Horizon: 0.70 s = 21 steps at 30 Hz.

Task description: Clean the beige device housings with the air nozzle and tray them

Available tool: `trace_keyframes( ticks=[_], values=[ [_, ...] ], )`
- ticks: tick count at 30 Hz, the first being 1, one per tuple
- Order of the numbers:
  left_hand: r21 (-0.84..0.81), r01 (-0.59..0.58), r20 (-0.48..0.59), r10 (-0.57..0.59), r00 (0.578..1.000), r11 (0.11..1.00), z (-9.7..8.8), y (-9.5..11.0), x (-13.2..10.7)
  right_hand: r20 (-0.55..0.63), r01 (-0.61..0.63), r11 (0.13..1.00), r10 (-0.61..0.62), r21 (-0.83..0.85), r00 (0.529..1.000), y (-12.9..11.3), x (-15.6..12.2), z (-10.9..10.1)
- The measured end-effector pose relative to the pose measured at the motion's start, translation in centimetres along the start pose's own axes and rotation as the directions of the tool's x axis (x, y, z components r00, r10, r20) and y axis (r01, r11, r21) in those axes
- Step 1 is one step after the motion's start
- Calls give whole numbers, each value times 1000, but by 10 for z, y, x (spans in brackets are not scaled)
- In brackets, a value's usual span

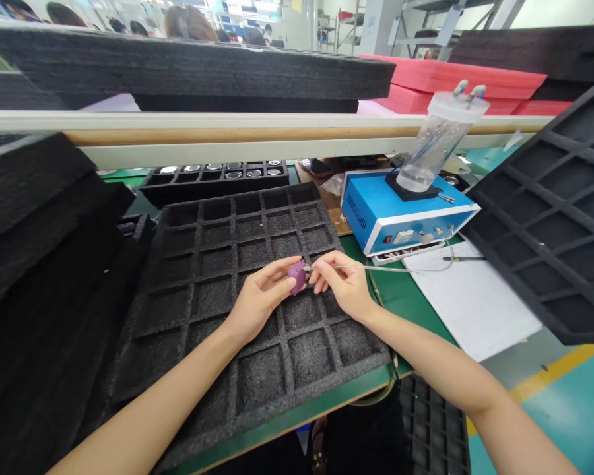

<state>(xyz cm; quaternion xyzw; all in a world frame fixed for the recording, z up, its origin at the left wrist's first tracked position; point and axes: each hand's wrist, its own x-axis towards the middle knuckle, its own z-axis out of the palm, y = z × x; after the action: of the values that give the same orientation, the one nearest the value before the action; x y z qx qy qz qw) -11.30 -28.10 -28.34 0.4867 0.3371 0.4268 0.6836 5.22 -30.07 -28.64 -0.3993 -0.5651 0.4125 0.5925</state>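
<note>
My left hand (260, 297) pinches a small purple part (297, 276) between thumb and fingers, above a black foam tray (212, 264) with square pockets. My right hand (339, 280) is closed on the end of a thin clear tube (400, 269), its tip pressed against the purple part. The tube runs right to a blue box-shaped machine (376, 211). A clear cylinder with a white lid (438, 142) stands tilted on top of that machine.
Another black foam tray (218, 175) behind holds round metal parts. Stacks of black foam (34, 218) stand at left, a gridded black tray (554, 204) leans at right. White paper (470, 297) lies on the green table. Red foam sheets (455, 76) lie on the shelf.
</note>
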Motion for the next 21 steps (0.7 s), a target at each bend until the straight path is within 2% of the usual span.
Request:
trace_keyframes(
  ticks=[21],
  values=[
    [-17,12,-44,-13,999,1000,2,3,-2,13,-2,999,1,32,1000,3,0,0]
  ],
)
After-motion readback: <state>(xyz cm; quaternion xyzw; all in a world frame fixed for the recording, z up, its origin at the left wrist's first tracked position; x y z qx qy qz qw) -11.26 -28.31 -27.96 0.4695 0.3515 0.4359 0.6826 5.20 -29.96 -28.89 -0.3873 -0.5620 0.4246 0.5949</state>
